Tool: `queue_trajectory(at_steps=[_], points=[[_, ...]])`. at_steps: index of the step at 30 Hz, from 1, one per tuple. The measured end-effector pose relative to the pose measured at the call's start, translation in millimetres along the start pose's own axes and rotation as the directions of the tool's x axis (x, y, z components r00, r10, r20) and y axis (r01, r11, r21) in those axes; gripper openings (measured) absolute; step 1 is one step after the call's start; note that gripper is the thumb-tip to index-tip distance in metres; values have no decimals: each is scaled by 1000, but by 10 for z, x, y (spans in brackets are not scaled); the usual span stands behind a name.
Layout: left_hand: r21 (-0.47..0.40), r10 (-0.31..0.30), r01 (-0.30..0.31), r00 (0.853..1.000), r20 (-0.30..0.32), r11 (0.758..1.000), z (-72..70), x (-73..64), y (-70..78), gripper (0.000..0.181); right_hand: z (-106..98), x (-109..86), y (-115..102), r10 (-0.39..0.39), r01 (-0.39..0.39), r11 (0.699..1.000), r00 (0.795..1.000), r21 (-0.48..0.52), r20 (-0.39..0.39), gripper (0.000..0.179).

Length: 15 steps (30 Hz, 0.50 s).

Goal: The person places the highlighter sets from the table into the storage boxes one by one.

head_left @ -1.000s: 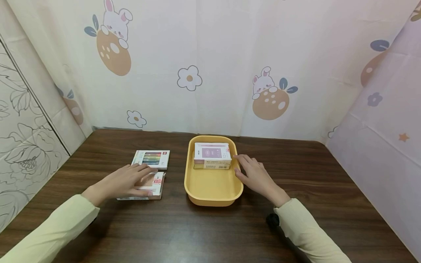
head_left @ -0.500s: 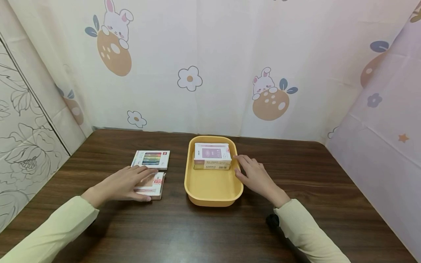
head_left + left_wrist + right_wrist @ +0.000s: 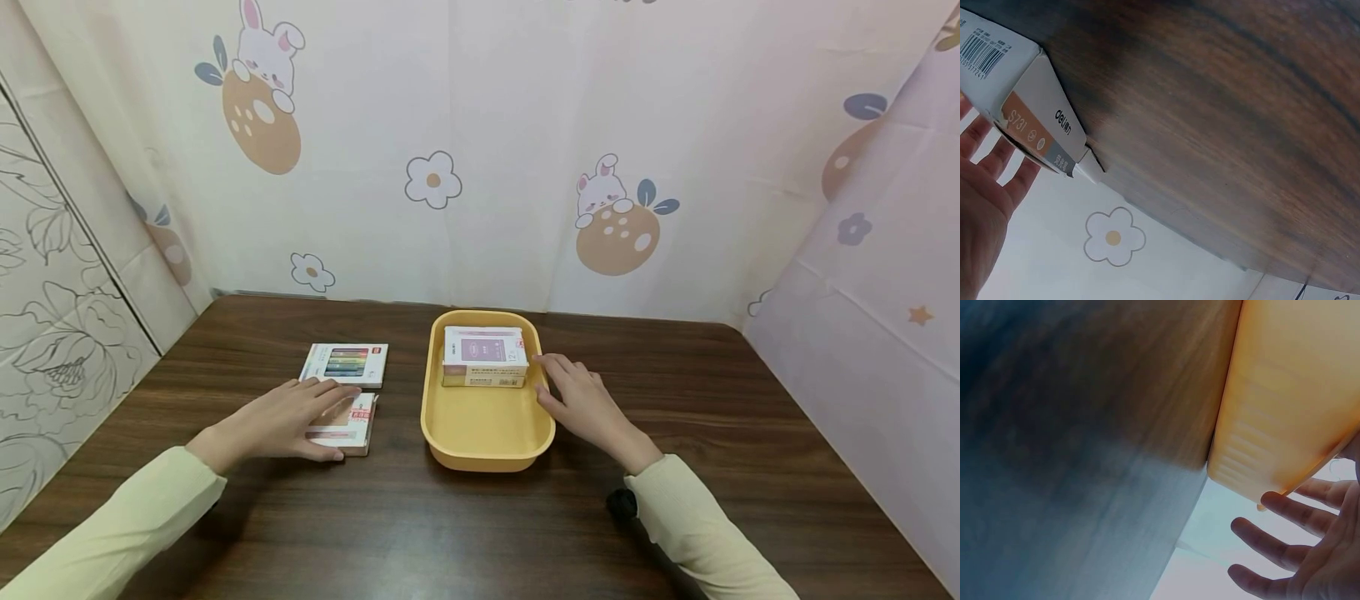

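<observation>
My left hand [image 3: 273, 425] lies over a white-and-brown box [image 3: 358, 425] on the table's left, its fingers near the far edge and its thumb by the near edge. In the left wrist view the box [image 3: 1041, 112] shows a barcode and "deli" lettering, with loosely bent fingers [image 3: 1000, 153] beside its top. Right of centre, my right hand [image 3: 585, 404] touches the rim of a yellow tray [image 3: 487, 462], fingers spread. Seen from the right wrist, the fingers [image 3: 1272, 544] reach out relaxed beside the tray's wall [image 3: 1272, 425]. A white-and-purple box [image 3: 483, 354] sits in the tray's far half.
Just beyond the left box lies a flat white pack [image 3: 345, 365] with a window showing coloured sticks. All stands on a dark wooden table [image 3: 450, 533]. Behind it hangs a curtain [image 3: 510, 167] with rabbit and flower prints.
My left thumb has moved from the top of the white-and-brown box out towards its near edge. My right hand, the tray and the other boxes look unchanged.
</observation>
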<state>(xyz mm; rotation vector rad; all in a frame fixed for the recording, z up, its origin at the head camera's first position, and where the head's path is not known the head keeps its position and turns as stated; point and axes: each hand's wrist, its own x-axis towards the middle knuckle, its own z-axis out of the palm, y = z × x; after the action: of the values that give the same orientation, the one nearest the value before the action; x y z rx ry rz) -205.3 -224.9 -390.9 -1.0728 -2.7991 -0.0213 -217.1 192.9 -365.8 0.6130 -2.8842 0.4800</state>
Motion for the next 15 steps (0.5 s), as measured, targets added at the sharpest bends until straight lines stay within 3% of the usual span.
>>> queue_trajectory(at_steps=[9, 15], points=[[1, -9, 9, 998, 57, 1000, -40, 20, 18, 89, 4, -1, 1, -2, 2, 1000, 1000, -1, -4, 45], [33, 14, -16, 999, 44, 999, -93, 50, 34, 86, -3, -3, -3, -6, 6, 1000, 1000, -3, -4, 45]])
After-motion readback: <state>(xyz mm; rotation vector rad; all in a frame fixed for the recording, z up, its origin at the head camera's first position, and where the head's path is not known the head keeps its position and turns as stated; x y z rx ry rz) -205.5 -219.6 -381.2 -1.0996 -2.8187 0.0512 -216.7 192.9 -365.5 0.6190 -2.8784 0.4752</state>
